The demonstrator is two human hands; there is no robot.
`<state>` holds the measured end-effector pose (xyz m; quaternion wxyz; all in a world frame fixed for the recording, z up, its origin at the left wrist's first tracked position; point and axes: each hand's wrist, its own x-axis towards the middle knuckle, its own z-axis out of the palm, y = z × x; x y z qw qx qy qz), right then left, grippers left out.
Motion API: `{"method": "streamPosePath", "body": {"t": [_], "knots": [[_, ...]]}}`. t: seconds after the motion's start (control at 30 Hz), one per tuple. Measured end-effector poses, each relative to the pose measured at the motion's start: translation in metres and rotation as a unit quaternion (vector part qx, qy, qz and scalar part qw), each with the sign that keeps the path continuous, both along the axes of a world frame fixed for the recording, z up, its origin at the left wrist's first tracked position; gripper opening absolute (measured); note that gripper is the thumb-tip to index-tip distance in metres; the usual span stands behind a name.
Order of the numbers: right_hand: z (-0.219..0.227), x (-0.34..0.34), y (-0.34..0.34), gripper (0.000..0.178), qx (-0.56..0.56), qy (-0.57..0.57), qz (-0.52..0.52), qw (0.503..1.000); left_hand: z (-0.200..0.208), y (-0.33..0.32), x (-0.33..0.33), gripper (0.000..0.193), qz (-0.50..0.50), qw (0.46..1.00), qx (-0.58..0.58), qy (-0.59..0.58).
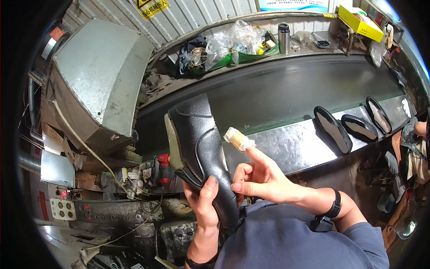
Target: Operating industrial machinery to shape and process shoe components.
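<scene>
A glossy black leather shoe (199,139) with stitched seams stands almost upright in front of me. Along its left side shows a hard olive-coloured piece (172,143). My left hand (204,201) grips the shoe low down, thumb across the front and the other fingers mostly hidden behind it. At the shoe's right edge, the thumb and curled fingers of my right hand (266,181) close on it. The right index finger sticks out, its tip wrapped in a tan covering (239,140) with white fluffy ends, apart from the shoe.
Several black shoes (333,130) lie on the metal ledge beside a dark conveyor belt (268,98). Bags (233,42) and a steel flask (284,38) line the back. Left are a metal housing (98,71) and a red tool (164,170). Another person's hand (420,129) shows far right.
</scene>
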<state>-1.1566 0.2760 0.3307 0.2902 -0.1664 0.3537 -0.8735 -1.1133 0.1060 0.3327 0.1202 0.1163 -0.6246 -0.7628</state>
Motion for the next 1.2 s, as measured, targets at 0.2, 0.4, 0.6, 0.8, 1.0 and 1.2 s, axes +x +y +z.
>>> {"method": "streamPosePath", "body": {"t": [0.2,0.4,0.6,0.8,1.0,1.2], "knots": [[-0.008,-0.001,0.003,0.097,-0.002,0.015,0.013,1.0,0.016,0.014,-0.004,0.04,0.051,0.999,-0.01,0.0],[-0.011,-0.005,0.004,0.098,-0.019,-0.003,0.024,1.0,0.016,0.012,-0.008,0.037,0.028,1.0,0.001,0.004],[-0.031,-0.01,0.009,0.104,-0.007,0.018,0.02,1.0,0.007,0.017,-0.017,0.055,0.016,0.999,0.033,0.009],[-0.053,-0.021,0.006,0.125,0.306,0.164,-0.211,0.914,-0.03,0.021,-0.041,0.062,-0.117,0.989,0.076,0.047],[-0.05,-0.094,0.099,0.119,0.305,-0.203,-0.232,0.901,-0.067,-0.002,-0.036,0.048,-0.097,0.989,-0.045,-0.101],[-0.142,-0.222,0.266,0.106,0.666,-0.004,-0.421,0.616,-0.149,-0.045,0.018,0.032,0.042,0.978,-0.029,-0.202]]}}
